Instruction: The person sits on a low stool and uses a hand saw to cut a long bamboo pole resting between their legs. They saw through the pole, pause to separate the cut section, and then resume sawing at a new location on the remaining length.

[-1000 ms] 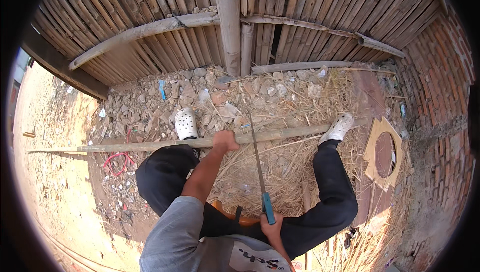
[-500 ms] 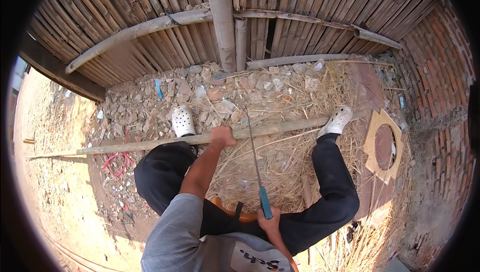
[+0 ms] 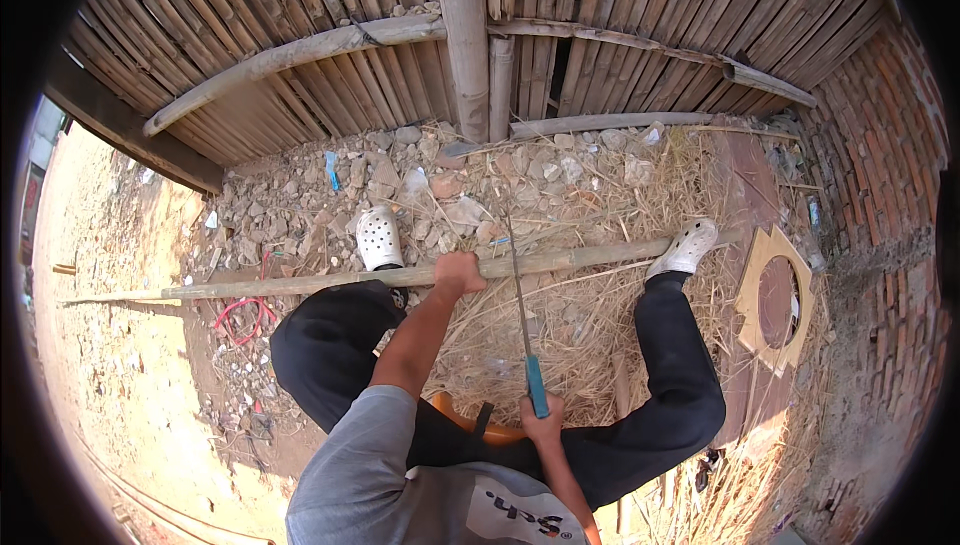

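The right hand (image 3: 541,418) has just nudged the saw (image 3: 536,385) forward: its teal handle is a bit closer to the pole (image 3: 580,258) than half a second ago. I'd read that as the push half of a sawing stroke. The left hand (image 3: 460,272) hasn't budged along the pole, so that side looks like the steady clamp.

Grip check: left fist is wrapped over the pole, right fingers are closed round the saw handle. The pole runs out both sides of the left grip, and the blade crosses it just right of those knuckles. Can't tell how deep any cut goes, but the pole looks like one piece.

Further right of the grips, the right shoe (image 3: 690,247) is on the pole near its end, probably pinning it. The left shoe (image 3: 378,238) is past the pole, left of the left hand. Loose straw (image 3: 560,365) lies between the hands and could snag the blade, imo. Rubble (image 3: 445,185) is beyond the left fist.
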{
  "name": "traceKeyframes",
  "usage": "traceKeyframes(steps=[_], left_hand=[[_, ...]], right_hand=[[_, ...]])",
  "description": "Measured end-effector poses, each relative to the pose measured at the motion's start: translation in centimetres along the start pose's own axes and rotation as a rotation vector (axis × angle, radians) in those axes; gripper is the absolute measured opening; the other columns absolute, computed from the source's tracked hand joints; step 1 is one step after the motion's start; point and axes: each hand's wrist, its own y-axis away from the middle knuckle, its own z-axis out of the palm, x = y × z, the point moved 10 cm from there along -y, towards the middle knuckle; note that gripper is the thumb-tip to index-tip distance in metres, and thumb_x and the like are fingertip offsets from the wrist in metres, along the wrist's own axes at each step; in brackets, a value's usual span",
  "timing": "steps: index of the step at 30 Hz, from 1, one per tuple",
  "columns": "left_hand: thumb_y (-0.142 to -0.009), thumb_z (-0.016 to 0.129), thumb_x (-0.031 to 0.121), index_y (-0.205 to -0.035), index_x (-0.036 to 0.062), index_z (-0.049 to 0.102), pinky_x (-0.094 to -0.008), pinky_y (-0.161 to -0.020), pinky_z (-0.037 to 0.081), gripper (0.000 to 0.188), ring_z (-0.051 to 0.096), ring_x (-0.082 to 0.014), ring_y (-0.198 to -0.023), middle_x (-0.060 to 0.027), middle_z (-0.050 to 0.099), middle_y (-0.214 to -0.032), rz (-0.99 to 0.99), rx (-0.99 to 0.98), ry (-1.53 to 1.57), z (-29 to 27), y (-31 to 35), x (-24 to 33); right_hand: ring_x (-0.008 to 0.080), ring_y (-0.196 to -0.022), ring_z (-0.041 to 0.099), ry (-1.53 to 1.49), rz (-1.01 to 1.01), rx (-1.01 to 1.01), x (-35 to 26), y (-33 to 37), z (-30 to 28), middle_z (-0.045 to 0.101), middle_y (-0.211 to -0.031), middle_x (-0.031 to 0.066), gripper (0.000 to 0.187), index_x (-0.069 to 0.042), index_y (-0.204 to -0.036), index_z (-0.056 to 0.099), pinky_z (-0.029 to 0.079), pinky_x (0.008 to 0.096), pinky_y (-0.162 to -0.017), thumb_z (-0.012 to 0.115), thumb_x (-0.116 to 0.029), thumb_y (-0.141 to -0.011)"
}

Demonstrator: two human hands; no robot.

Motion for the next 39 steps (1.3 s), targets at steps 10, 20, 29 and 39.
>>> traceKeyframes(steps=[10,20,29,39], left_hand=[[-0.066,0.065,0.033,-0.1,0.0072,0.073,-0.0374,-0.084,0.055,0.043,0.068,-0.0282,-0.099,-0.0148,0.071,-0.105,-0.03,-0.087,-0.012,-0.5,0.1,-0.3],[-0.065,0.066,0.034,-0.104,0.0079,0.072,-0.0379,-0.086,0.055,0.048,0.068,-0.0289,-0.1,-0.0145,0.07,-0.106,-0.05,-0.142,-0.021,0.6,-0.1,-0.7],[-0.064,0.067,0.033,-0.1,0.0084,0.073,-0.0371,-0.084,0.055,0.044,0.069,-0.0288,-0.098,-0.0144,0.071,-0.103,-0.041,-0.101,-0.038,-0.1,-2.4,-0.5],[-0.065,0.065,0.032,-0.1,0.0065,0.073,-0.0367,-0.085,0.055,0.044,0.068,-0.0291,-0.099,-0.015,0.071,-0.105,-0.036,-0.111,-0.008,-0.4,-0.7,-0.1]], right_hand=[[0.0095,-0.047,0.046,0.023,0.002,-0.008,-2.3,3.0,-2.2,0.046,-0.05,0.0041,0.022,0.0,-0.059,0.051,0.04,0.0323,-0.046,0.063,-0.009,-0.076],[0.0106,-0.048,0.047,0.01,0.072,-0.042,-1.9,-5.3,1.5,0.048,-0.05,0.0071,0.024,0.001,-0.059,0.051,0.04,0.0337,-0.047,0.06,-0.01,-0.079],[0.0057,-0.051,0.042,0.033,0.045,-0.094,-5.6,2.6,1.1,0.045,-0.052,-0.0013,0.022,-0.002,-0.058,0.048,0.036,0.0285,-0.046,0.061,-0.005,-0.076],[0.0045,-0.05,0.045,0.018,0.074,-0.051,-5.8,4.4,-5.9,0.048,-0.052,-0.0024,0.02,-0.002,-0.059,0.053,0.036,0.0257,-0.046,0.062,-0.006,-0.076]])
